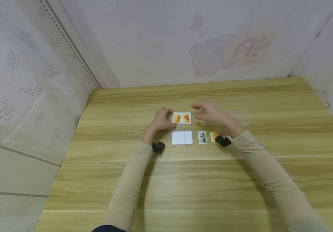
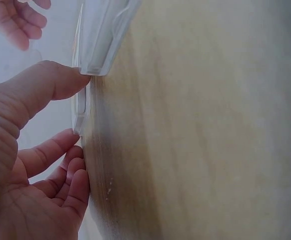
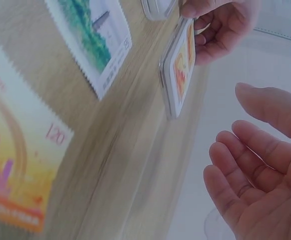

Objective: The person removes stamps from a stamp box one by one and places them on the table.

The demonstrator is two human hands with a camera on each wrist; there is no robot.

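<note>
My left hand (image 1: 161, 120) holds the left end of a small clear stamp case (image 1: 181, 118), thumb on the near edge and a finger at the far corner. Two orange stamps lie side by side on its white insert. To the right of that case, my right hand (image 1: 209, 112) hovers with fingers loosely bent and palm bare; it touches nothing. A second clear case (image 1: 178, 138) with a white divided insert lies just nearer me. Beside it rest a green landscape stamp (image 3: 93, 40) and an orange stamp (image 3: 15, 150) marked 120, partly hidden by the wrist camera in the head view.
A faint transparent cover (image 1: 243, 118) lies on the wooden table (image 1: 184, 187) behind the right wrist. Black wrist cameras sit on both wrists. A white cloth printed with a bear (image 1: 213, 56) hangs at the table's far edge.
</note>
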